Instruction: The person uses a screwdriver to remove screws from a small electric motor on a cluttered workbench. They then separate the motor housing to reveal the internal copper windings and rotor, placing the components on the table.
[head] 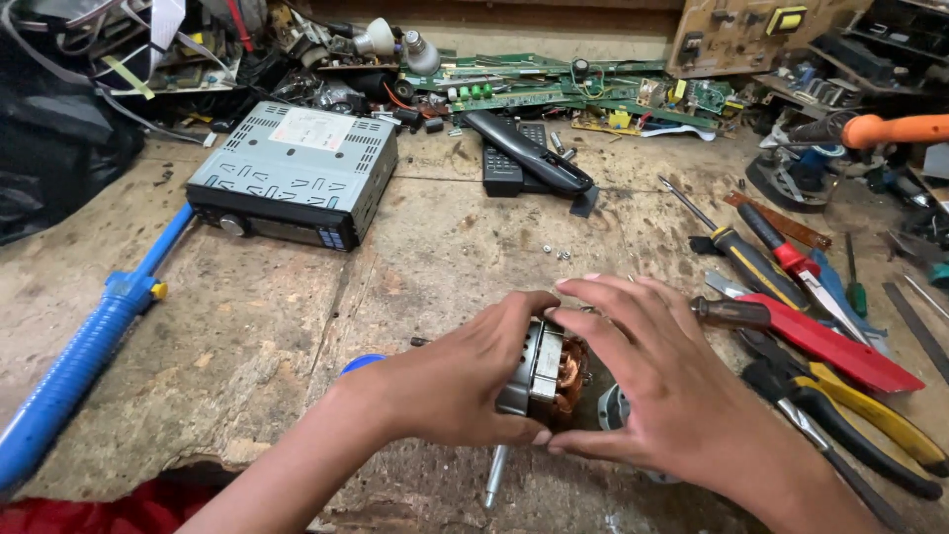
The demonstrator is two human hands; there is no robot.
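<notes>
Motor [549, 376] clasped between left hand [465, 381] and right hand [652, 381], fingers pressed around laminated core, copper windings exposed. Shaft [494, 477] protrudes below grip. Housing apparently off; screwdrivers [751, 262] idle right of grip.

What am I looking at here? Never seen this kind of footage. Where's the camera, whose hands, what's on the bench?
There is one picture, taken by a camera worn on a person's head and looking down at their own bare hands; there is no robot. The left hand and right hand together grip a small electric motor with copper windings showing and a shaft sticking out below. They work over a worn wooden bench. On it lie a car stereo unit, a blue desoldering pump at left, two black remote controls, green circuit boards at the back, and screwdrivers and pliers at right.
</notes>
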